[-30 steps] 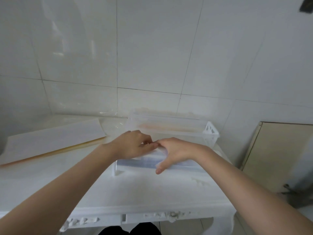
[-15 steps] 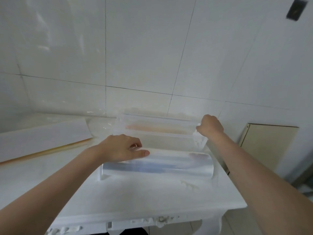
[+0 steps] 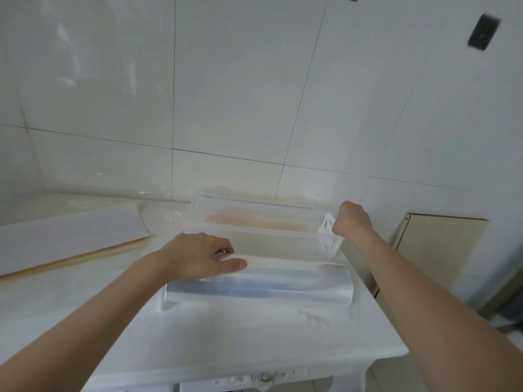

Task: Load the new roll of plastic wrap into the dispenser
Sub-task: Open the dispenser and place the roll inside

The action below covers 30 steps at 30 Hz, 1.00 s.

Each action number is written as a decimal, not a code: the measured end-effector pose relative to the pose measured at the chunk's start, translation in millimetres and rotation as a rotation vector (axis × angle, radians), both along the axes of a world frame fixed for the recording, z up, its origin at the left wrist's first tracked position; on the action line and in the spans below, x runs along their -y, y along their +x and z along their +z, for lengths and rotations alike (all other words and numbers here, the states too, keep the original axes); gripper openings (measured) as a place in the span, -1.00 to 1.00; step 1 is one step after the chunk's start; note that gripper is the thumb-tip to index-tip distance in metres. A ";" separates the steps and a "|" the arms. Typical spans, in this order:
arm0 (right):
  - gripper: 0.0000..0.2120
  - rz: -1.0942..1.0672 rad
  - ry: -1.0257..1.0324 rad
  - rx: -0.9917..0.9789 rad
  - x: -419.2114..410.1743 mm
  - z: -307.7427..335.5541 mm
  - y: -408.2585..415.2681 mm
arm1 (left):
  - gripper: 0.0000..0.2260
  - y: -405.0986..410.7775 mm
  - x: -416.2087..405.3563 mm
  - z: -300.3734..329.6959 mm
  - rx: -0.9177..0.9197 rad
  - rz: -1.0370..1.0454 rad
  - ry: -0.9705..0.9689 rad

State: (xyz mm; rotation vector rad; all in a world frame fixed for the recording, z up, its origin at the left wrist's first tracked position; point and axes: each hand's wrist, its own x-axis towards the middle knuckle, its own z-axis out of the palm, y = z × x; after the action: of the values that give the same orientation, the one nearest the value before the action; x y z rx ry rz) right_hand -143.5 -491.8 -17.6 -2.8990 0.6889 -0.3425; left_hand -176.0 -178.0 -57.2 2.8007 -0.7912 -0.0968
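A clear plastic dispenser (image 3: 254,239) lies on the white table with its lid (image 3: 260,210) tipped open toward the wall. The roll of plastic wrap (image 3: 283,284) lies lengthwise in the dispenser's front part, shiny and translucent. My left hand (image 3: 198,258) rests palm-down on the roll's left end, fingers spread over it. My right hand (image 3: 352,219) is closed on the white end piece (image 3: 327,236) at the dispenser's right end.
A long white sheet or box with a tan edge (image 3: 70,244) lies at the left of the table (image 3: 226,335). Loose clear film (image 3: 161,210) sits behind the dispenser. A beige panel (image 3: 441,244) leans on the wall at right. The table's right edge is close to the dispenser.
My right hand left the roll's middle and moved back and right to the dispenser's right end, which it now grips. The left hand stayed on the roll. The camera tilted upward.
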 end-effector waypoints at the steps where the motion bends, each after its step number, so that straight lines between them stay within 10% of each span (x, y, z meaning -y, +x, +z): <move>1: -0.72 -0.002 0.018 -0.010 0.6 1.1 0.2 | -0.52 0.0 0.3 0.1 -0.001 0.003 0.003; 22: -0.75 0.090 -0.058 -0.175 -4.1 10.9 6.9 | -0.51 -1.9 1.3 1.7 -0.028 0.004 -0.002; 30: -0.83 0.100 0.193 -0.104 -6.1 18.4 8.1 | 0.00 -0.3 -3.2 -1.8 0.119 -0.053 -0.076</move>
State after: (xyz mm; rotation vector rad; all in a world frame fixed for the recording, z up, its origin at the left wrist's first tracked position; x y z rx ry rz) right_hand -135.4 -485.7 0.9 -2.7684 0.5548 -0.1072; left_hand -176.3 -174.8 -59.0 2.7345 -0.8773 0.0900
